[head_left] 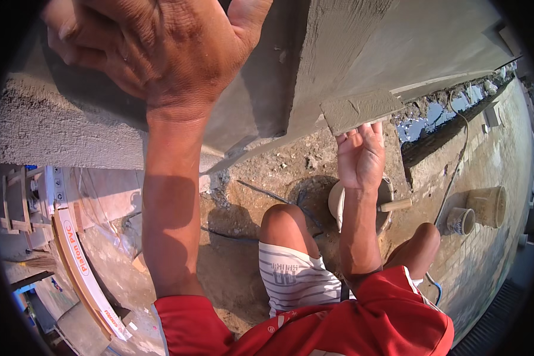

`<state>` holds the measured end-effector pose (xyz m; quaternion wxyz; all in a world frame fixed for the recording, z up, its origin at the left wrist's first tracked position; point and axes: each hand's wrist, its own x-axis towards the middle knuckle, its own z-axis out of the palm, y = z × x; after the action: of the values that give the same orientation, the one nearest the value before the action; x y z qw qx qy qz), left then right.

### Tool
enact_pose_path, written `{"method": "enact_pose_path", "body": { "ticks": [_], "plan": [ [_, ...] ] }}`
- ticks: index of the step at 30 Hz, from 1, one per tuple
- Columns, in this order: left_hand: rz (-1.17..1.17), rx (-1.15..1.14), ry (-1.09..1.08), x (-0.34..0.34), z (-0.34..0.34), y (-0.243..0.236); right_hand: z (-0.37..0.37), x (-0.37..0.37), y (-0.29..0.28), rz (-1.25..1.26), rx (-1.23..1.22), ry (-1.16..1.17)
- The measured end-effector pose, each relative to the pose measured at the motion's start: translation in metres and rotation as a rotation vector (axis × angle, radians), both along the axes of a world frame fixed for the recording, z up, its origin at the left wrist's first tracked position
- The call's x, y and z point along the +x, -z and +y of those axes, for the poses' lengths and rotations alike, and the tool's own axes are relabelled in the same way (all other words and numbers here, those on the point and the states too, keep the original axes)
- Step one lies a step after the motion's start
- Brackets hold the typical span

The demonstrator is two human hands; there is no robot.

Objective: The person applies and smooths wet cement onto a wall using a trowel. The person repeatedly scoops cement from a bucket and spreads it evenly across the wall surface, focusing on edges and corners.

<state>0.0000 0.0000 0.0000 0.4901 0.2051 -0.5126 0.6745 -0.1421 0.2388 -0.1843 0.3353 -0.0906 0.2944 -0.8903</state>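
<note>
My left hand [158,50] is at the top left against the grey rendered wall [368,44], thumb apart and fingers bent but spread; its upper part leaves the picture. My right hand [360,157], palm up, grips the near edge of a flat rectangular board [359,110] coated in wet grey mortar, held at the wall's lower edge. Below that hand a round pale bucket [339,207] with a wooden handle [396,205] across it is partly hidden by my forearm. My bare knees [288,225] are bent beneath me.
Dirt ground [231,267] with a dark hose lies below. A water-filled trench [427,121] runs along the wall on the right, beside paving [492,154] with two buckets [485,206] and another hose. At left lie long white packaged strips [83,261] and wooden frames [19,199].
</note>
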Motion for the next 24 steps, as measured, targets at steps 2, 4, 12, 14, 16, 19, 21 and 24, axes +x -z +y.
{"method": "enact_pose_path", "body": {
  "ticks": [2,4,12,14,16,19,21,24],
  "plan": [
    [-0.003,0.004,0.038,0.001,-0.001,0.0,0.008,-0.011,0.039,-0.007,0.126,-0.004],
    [-0.02,0.002,0.049,0.0,-0.003,-0.002,0.011,-0.01,0.108,-0.257,0.321,-0.025],
    [-0.036,0.062,0.1,-0.009,0.002,0.002,-0.03,0.004,0.243,-0.521,0.512,-0.092],
    [-0.046,0.07,0.107,-0.003,0.002,0.002,-0.048,0.011,0.216,-0.489,0.513,-0.089],
    [-0.017,0.104,0.166,-0.008,0.01,0.002,-0.042,0.008,0.2,-0.461,0.44,-0.113],
    [0.001,0.125,0.183,-0.007,0.007,0.008,-0.038,0.007,0.14,-0.39,0.378,-0.107],
    [0.025,0.167,0.191,-0.006,0.009,0.01,-0.04,0.012,0.075,-0.34,0.368,-0.087],
    [0.072,0.25,0.243,-0.015,0.021,0.011,-0.041,0.009,0.001,-0.247,0.392,-0.042]
  ]
}}
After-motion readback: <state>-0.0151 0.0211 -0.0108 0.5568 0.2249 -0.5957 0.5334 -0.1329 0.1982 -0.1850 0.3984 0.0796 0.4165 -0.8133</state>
